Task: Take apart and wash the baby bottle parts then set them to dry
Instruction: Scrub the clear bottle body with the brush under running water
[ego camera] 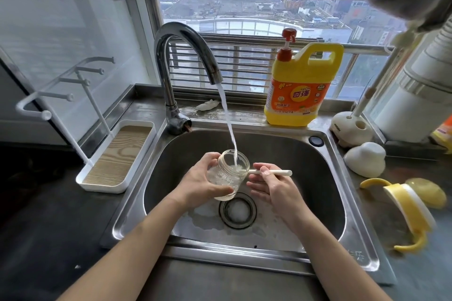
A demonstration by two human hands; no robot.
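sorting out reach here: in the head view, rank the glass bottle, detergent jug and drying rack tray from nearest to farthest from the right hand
1. glass bottle, just left of the right hand, over the sink.
2. detergent jug, on the ledge behind the sink.
3. drying rack tray, left of the sink.

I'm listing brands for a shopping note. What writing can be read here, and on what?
"奇强": big characters on the orange label of the yellow detergent bottle.
Smaller print on that label: too small to read.
Dark word on the white brush stand: blurred, unreadable.
Stamped marks on the sink rim: unreadable.
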